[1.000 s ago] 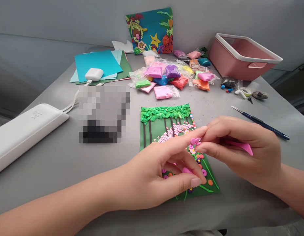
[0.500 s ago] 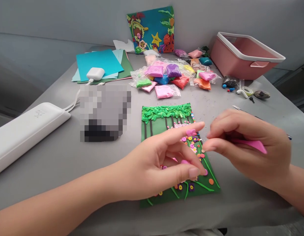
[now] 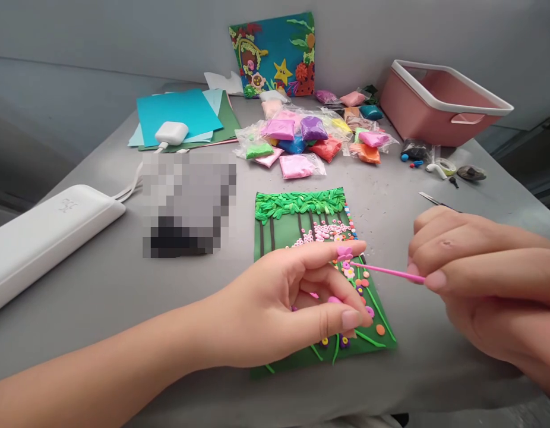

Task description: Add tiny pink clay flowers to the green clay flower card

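Table [image 3: 101, 261] bears numbered powerbank [image 3: 56, 238]; loose left grip [image 3: 286, 300] carries clay [image 3: 345, 254], right grip [image 3: 484, 273] pinches tool [image 3: 386, 271].

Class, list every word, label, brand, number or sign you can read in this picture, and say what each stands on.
No text can be read with certainty.
White power bank: small digit-like marks on top, too blurred to read.
Pixelated object: any text is hidden.
Green clay picture and pink tool: no lettering visible.
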Demonstrator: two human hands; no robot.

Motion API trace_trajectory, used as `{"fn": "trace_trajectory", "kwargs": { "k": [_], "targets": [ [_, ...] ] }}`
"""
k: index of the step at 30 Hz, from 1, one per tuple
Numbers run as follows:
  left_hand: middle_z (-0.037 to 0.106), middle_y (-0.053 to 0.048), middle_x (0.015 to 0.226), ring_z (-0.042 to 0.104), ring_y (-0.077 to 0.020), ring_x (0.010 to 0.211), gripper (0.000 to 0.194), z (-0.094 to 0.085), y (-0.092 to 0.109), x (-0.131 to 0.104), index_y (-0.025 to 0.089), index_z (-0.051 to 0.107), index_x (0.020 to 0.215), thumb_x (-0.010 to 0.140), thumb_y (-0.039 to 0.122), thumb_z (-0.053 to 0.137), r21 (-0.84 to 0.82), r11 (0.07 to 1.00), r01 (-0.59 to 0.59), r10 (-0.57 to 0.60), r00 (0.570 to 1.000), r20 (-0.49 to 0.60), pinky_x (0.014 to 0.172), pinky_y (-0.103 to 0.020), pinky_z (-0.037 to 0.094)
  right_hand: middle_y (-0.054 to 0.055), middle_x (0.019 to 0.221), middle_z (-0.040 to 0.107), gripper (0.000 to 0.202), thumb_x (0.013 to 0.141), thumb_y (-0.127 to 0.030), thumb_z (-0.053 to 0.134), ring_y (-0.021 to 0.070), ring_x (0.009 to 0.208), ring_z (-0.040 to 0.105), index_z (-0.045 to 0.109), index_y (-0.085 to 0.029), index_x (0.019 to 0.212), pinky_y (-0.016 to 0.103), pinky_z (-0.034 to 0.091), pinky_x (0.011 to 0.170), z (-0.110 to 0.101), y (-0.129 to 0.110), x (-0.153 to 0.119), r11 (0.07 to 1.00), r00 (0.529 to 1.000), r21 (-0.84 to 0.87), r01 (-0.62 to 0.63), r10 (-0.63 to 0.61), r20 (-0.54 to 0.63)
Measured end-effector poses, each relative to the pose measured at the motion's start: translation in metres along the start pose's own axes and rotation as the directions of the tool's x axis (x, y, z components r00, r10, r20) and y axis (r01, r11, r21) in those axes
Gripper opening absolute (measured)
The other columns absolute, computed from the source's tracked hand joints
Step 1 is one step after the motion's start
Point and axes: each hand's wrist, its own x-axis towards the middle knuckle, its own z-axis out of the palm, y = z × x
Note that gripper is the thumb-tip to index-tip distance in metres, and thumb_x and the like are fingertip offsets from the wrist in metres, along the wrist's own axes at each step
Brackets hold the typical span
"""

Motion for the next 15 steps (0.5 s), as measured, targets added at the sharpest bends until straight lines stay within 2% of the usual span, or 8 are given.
{"fn": "trace_trajectory", "kwargs": {
  "k": [2,4,5,7,8,12,15],
  "targets": [
    [0.072,-0.001,0.090,0.065,-0.0092,0.081,0.065,0.000,0.000,0.000,0.017,0.049,0.151,0.091,0.014,0.072,0.005,1.000,0.007,-0.008,1.000,0.005,0.077,-0.021,0.055,0.009,0.094,0.070,0.011,0.101,-0.027,0.060,0.0207,0.074,0.065,0.068,-0.022,0.106,0.045,0.058,0.075,-0.002,-0.001,-0.001,1.000,1.000,-0.003,0.010,-0.010,0.030],
    [0.072,0.000,0.089,0.064,-0.0089,0.080,0.064,0.001,0.000,0.000,0.017,0.049,0.151,0.091,0.013,0.072,0.005,1.000,0.006,-0.006,1.000,0.005,0.076,-0.021,0.054,0.008,0.095,0.072,0.011,0.100,-0.027,0.062,0.0220,0.075,0.067,0.068,-0.024,0.108,0.046,0.059,0.078,-0.002,-0.004,-0.002,0.997,0.999,-0.073,-0.038,0.037,-0.017],
    [0.072,0.000,0.089,0.064,-0.0090,0.080,0.064,0.001,0.000,0.000,0.016,0.049,0.150,0.091,0.013,0.071,0.004,1.000,0.008,-0.008,1.000,0.004,0.076,-0.021,0.054,0.008,0.095,0.073,0.010,0.099,-0.027,0.064,0.0230,0.079,0.069,0.068,-0.025,0.108,0.046,0.059,0.085,-0.001,-0.006,-0.003,0.990,0.997,-0.120,-0.077,0.077,-0.003],
    [0.072,-0.001,0.089,0.064,-0.0093,0.080,0.064,0.002,0.001,-0.001,0.016,0.049,0.150,0.091,0.013,0.071,0.008,1.000,0.015,-0.015,1.000,0.005,0.076,-0.021,0.055,0.007,0.092,0.071,0.010,0.099,-0.027,0.064,0.0235,0.080,0.070,0.067,-0.025,0.108,0.046,0.059,0.087,0.001,-0.010,-0.004,0.986,0.996,-0.142,-0.087,0.088,0.001],
    [0.072,-0.001,0.089,0.065,-0.0096,0.080,0.064,0.002,0.001,-0.001,0.016,0.048,0.151,0.091,0.013,0.071,0.010,1.000,0.017,-0.017,1.000,0.007,0.077,-0.022,0.055,0.007,0.091,0.070,0.009,0.100,-0.027,0.063,0.0229,0.080,0.070,0.067,-0.025,0.108,0.045,0.059,0.086,0.001,-0.011,-0.005,0.987,0.997,-0.141,-0.081,0.080,-0.011],
    [0.072,-0.001,0.090,0.065,-0.0104,0.082,0.065,0.002,0.001,-0.001,0.017,0.047,0.152,0.091,0.013,0.071,0.038,0.999,0.016,-0.017,1.000,0.015,0.077,-0.022,0.056,0.008,0.095,0.072,0.010,0.103,-0.029,0.059,0.0226,0.086,0.072,0.064,-0.024,0.109,0.046,0.055,0.102,0.001,-0.014,-0.006,0.969,0.997,-0.232,-0.081,0.076,-0.034],
    [0.073,-0.002,0.090,0.065,-0.0103,0.081,0.066,0.001,-0.001,-0.001,0.017,0.046,0.153,0.091,0.013,0.071,0.053,0.999,0.005,-0.006,1.000,0.024,0.075,-0.022,0.056,0.009,0.098,0.074,0.019,0.106,-0.036,0.049,0.0237,0.094,0.074,0.063,-0.023,0.108,0.044,0.053,0.106,-0.001,-0.012,-0.003,0.948,0.999,-0.315,-0.045,0.045,-0.008]
  ]
}}
